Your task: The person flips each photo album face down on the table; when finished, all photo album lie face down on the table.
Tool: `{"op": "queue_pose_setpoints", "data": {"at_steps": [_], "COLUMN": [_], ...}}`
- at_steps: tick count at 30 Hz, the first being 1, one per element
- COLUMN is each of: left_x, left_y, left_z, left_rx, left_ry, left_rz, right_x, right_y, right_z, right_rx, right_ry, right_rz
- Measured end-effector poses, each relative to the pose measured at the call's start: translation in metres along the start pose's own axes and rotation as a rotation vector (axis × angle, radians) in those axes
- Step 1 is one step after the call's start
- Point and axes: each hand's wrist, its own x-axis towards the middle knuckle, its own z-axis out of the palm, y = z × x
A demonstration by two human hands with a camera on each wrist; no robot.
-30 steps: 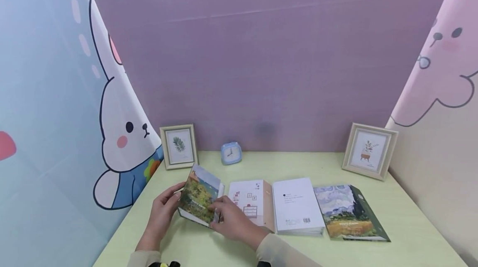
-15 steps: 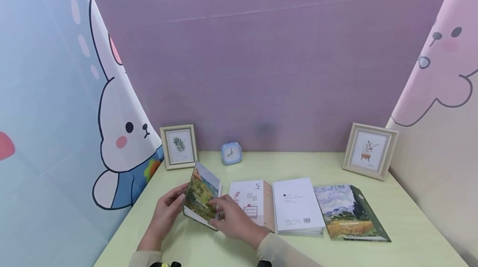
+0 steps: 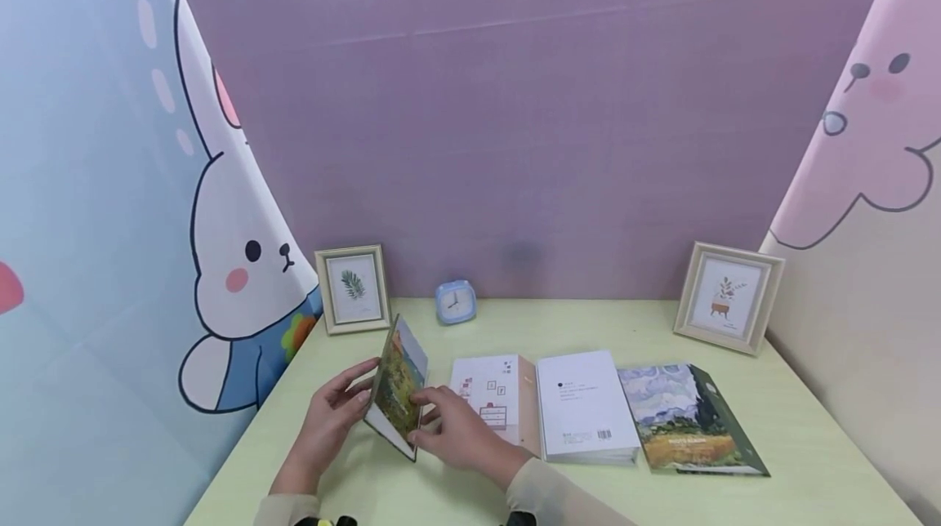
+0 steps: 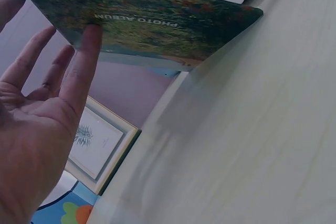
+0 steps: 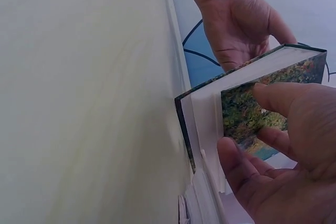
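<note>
A small photo album (image 3: 399, 385) with a painted garden cover stands tilted nearly on edge, between the two hands. My left hand (image 3: 323, 421) holds its spine side; in the left wrist view the thumb of this hand (image 4: 42, 129) presses the cover printed "PHOTO ALBUM" (image 4: 152, 27), with the other fingertips along the edge. On the opposite side my right hand (image 3: 465, 438) pinches the album near its lower front corner. The right wrist view has the white page block (image 5: 210, 103) facing the camera and the right hand's fingers (image 5: 275, 95) on the cover.
Right of the hands lie a white-and-tan album (image 3: 528, 407), a white album (image 3: 584, 412) and a landscape-painted album (image 3: 684, 428). A blue clock (image 3: 455, 302) and two picture frames, the left frame (image 3: 385, 297) and the right frame (image 3: 768, 297), stand at the table's back edge.
The held album has turned, its cover swinging from facing up toward a steeper, more edge-on stance. Both hands have shifted only slightly with it; the other albums have stayed put.
</note>
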Motion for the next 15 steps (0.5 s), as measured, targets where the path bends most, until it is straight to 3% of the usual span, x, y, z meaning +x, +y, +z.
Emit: {"op": "queue_pose_setpoints", "data": {"at_steps": [6,15], "left_x": [0.0004,0.0035], "left_y": [0.0000,-0.0044], "left_z": [0.0017,0.0033], "left_rx": [-0.004,0.024], "left_ry": [-0.009,-0.122], "left_rz": [-0.010,0.062], "right_x": [0.0001,0.0045], "right_y": [-0.0016,-0.0012], "right_z": [0.0003,-0.0071], "right_rx": [0.060,0.083], "right_ry": [0.006,0.039], "right_rz": [-0.008,-0.012]}}
